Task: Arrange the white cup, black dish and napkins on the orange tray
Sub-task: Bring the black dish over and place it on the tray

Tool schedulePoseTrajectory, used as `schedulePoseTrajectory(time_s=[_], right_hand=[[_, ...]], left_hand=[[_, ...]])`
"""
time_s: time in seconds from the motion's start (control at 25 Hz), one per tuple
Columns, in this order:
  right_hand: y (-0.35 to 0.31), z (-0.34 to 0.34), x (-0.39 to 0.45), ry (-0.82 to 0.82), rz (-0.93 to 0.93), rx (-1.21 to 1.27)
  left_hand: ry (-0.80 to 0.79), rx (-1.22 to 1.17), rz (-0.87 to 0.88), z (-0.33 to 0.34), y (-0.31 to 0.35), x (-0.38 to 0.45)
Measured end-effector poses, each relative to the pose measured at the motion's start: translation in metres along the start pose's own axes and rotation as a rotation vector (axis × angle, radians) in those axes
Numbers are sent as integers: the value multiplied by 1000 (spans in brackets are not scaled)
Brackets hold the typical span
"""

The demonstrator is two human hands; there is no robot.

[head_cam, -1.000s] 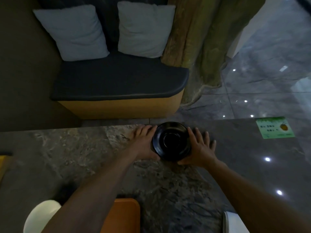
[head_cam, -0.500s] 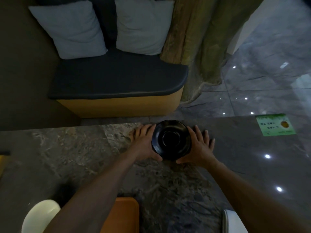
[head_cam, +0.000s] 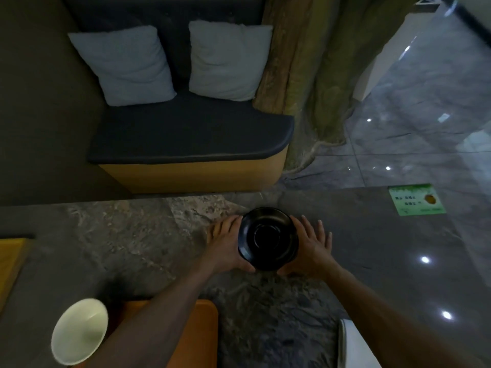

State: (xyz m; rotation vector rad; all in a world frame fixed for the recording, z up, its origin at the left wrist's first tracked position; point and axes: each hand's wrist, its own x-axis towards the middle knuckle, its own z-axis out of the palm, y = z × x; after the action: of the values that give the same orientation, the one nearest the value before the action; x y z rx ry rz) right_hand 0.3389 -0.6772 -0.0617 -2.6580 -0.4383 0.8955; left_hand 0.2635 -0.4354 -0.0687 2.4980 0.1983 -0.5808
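A round black dish [head_cam: 268, 239] is near the far edge of the marble table, held from both sides. My left hand [head_cam: 225, 244] grips its left rim and my right hand [head_cam: 310, 247] grips its right rim, thumbs curled under the near edge. The orange tray [head_cam: 202, 333] lies at the near edge, mostly hidden under my left forearm. A white cup [head_cam: 79, 332] stands at the tray's left end. A white stack, probably the napkins [head_cam: 356, 349], shows at the bottom right, partly behind my right forearm.
The marble table [head_cam: 132, 248] runs across the view. Beyond it stands a bench with a dark cushion [head_cam: 191, 136] and two grey pillows. A green card [head_cam: 415, 199] lies at the table's far right. A yellow object [head_cam: 12, 258] sits at the left edge.
Both hands stay on the black dish, which has drawn slightly nearer and looks a little raised. The view has tilted, showing more of the white cup and tray.
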Motion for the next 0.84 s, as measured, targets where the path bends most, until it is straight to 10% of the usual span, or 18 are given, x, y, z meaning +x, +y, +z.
schedulePoseTrajectory(time_s=[0.84], right_hand=[[-57, 37, -131, -69, -279, -82]], left_hand=[[255, -127, -183, 27, 4, -216]])
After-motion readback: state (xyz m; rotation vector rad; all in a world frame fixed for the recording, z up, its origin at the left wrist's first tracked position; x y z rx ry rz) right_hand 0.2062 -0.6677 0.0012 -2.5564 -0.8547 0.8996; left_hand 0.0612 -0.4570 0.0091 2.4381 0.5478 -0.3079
